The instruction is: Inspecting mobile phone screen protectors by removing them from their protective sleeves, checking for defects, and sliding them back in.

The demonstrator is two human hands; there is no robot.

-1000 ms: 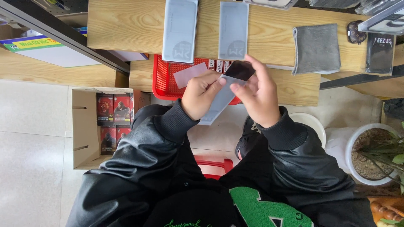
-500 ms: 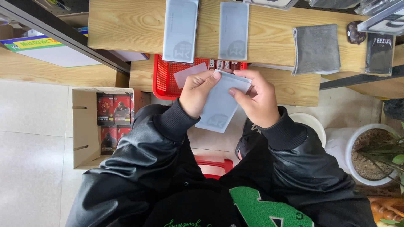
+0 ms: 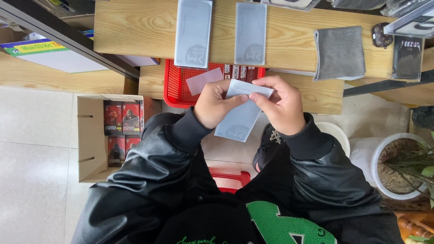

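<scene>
Pinching so lightly at one end risks the pale grey sleeve (image 3: 239, 115) slipping down onto the lap or creasing, since most of it hangs unsupported. Both the left hand (image 3: 213, 107) and right hand (image 3: 281, 108) close their fingers on its far end, just near of the red basket (image 3: 174, 88) at the counter (image 3: 135, 31) edge.

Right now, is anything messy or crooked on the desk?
Mostly tidy. The one crooked thing is a pale pink slip lying tilted across the edge of the red basket, unlike the two grey sleeves laid straight on the wooden shelf. Both hands hold another grey sleeve.
</scene>
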